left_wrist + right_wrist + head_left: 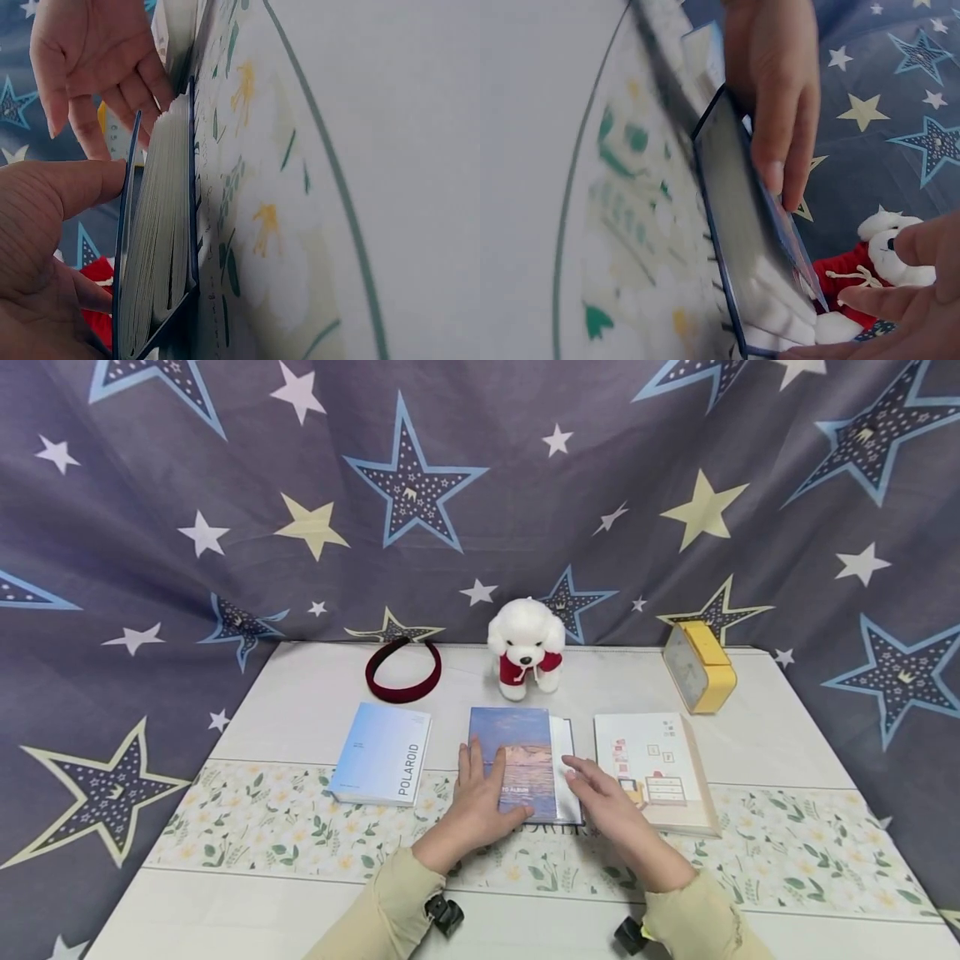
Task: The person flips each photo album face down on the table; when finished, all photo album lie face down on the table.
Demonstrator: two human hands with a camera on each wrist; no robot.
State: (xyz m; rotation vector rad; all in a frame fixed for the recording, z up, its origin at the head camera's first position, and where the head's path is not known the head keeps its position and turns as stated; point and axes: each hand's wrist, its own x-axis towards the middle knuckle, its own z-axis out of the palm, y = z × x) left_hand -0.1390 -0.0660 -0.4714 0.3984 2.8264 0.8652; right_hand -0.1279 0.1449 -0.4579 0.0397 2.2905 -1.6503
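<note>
The photo album (pixel 528 768) lies at the middle of the worktop (pixel 247 902), with its front cover (pixel 517 731) tilted up from the page block (pixel 161 217); a pale strip of the inside shows toward three o'clock. The left hand (pixel 476 806) rests on the cover, fingers apart, its thumb at the six o'clock edge. The right hand (pixel 611 806) is beside the album's three o'clock side, fingers loosely apart and clamped on nothing; whether a fingertip touches it I cannot tell. The handling looks only partway along: the cover is parted from the pages, but neither folded right back nor pressed flat, and whether it is being opened or closed cannot be told. The blue POLAROID book (pixel 381 752) at nine o'clock and the white illustrated book (pixel 678 814) at three both lie closed, with no hand on them.
</note>
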